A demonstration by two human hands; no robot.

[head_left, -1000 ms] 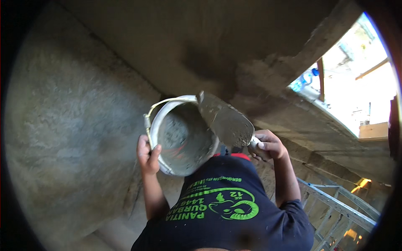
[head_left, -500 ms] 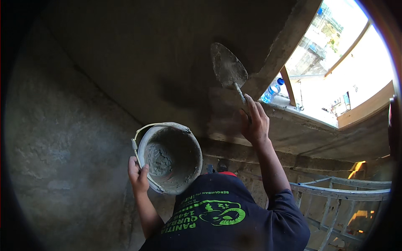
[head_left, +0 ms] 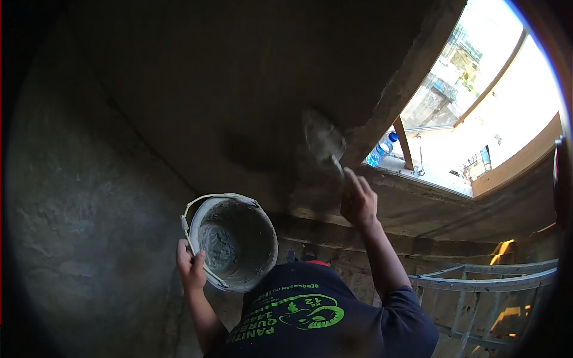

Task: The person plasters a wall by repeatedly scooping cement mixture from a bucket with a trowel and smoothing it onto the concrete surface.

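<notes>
My left hand (head_left: 190, 264) is closed on the near left rim of a pale bucket (head_left: 262, 262), which is tilted so that its inside shows. Grey wet mortar (head_left: 218, 246) lies at the bottom and smears the inner wall. The bucket's bail handle (head_left: 206, 198) arcs over its far left side. In my right hand (head_left: 359, 200) is the handle of a pointed trowel (head_left: 323, 136), its blade turned up and away from me and coated in grey. Beyond the blade is a dark plastered wall (head_left: 250, 101); whether the two touch I cannot tell.
At the right a bright window opening (head_left: 477, 89) has a wooden frame. A plastic water bottle with a blue cap (head_left: 381, 150) stands on its sill. Lower right, a metal ladder-like frame (head_left: 483, 283) stands close to my right arm. A second wall (head_left: 77, 238) rises at the left.
The trowel and my right hand have come lower in the picture. The whole view has shifted a little, so the bucket appears slightly lower and further left. Both grips are unchanged.
</notes>
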